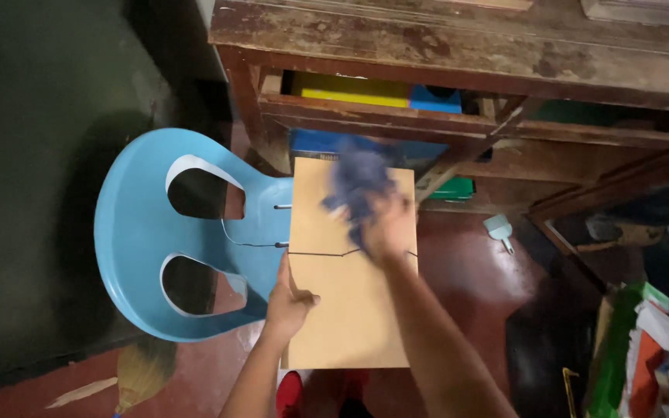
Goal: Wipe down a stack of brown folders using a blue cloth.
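Note:
A flat tan board [334,310] with a thin dark line across its middle lies over the seat of a light blue plastic chair [137,240]. My left hand [288,302] grips the board's left edge, thumb on top. My right hand [387,224] is shut on a blue-grey cloth [359,182] and presses it against the upper half of the board. The cloth and right hand are blurred by motion.
A worn wooden table [458,46] stands behind the chair, with yellow and blue boxes [373,93] on its shelf. A small dustpan-like scoop [499,229] lies on the red floor. A broom head [145,371] sits lower left. Green and white clutter [644,348] fills the lower right.

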